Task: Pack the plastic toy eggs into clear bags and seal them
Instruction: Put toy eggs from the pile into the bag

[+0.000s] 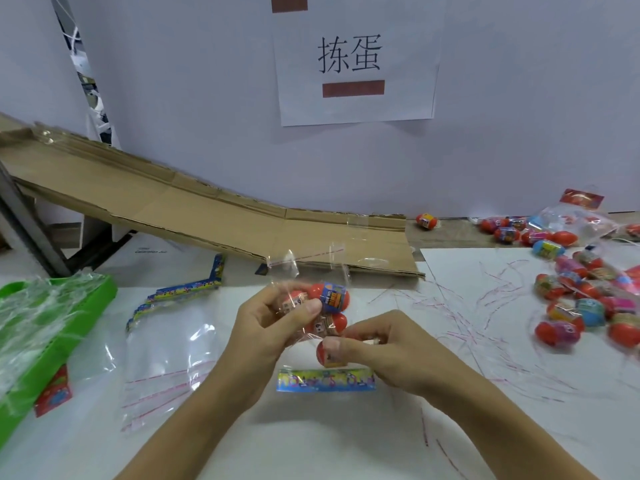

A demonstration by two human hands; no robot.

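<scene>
The oval plastic toy eggs in the clear plastic bag point(311, 271) are red; one egg point(333, 296) wears a blue wrapper with orange print. The bag's paper header card point(325, 380) is blue with yellow and green patterning. Thin peeled sealing strips point(485, 306) are clear with red dashes. The flat plastic tray point(52, 344) is bright green.

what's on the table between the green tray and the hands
In the head view, a stack of empty clear bags lies flat between the green tray and the left hand.
</scene>
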